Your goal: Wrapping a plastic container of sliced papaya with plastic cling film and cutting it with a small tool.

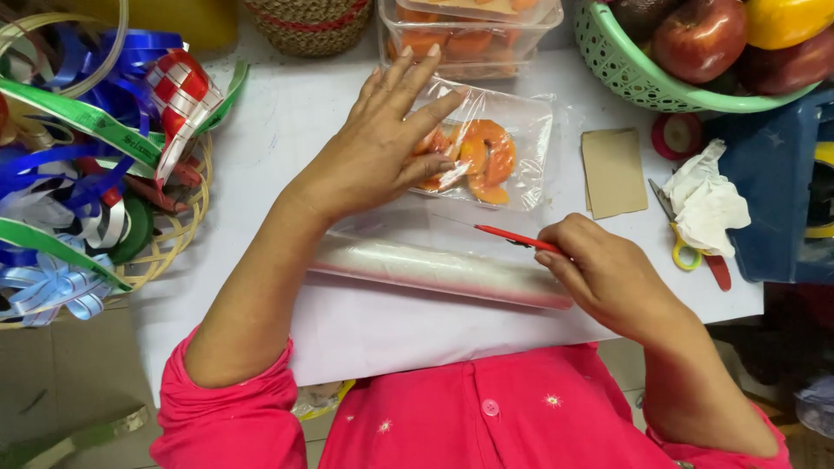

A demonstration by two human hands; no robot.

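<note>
My left hand (387,139) lies flat, fingers spread, on a clear tray of orange fruit slices (486,161) covered with cling film. Its fingers press on the tray's left part. My right hand (604,274) grips a thin red-handled cutter (512,234), whose tip points left across the stretched film between the tray and the roll. The roll of cling film (434,269) lies across the white table (287,122) just in front of the tray, touching my right hand's underside.
A basket of coloured ribbons (95,156) stands at the left. Stacked clear boxes of orange slices (469,35) sit behind the tray. A green fruit basket (634,78), brown card (614,171), tape roll (676,135), crumpled tissue (705,201) and scissors (695,252) lie at right.
</note>
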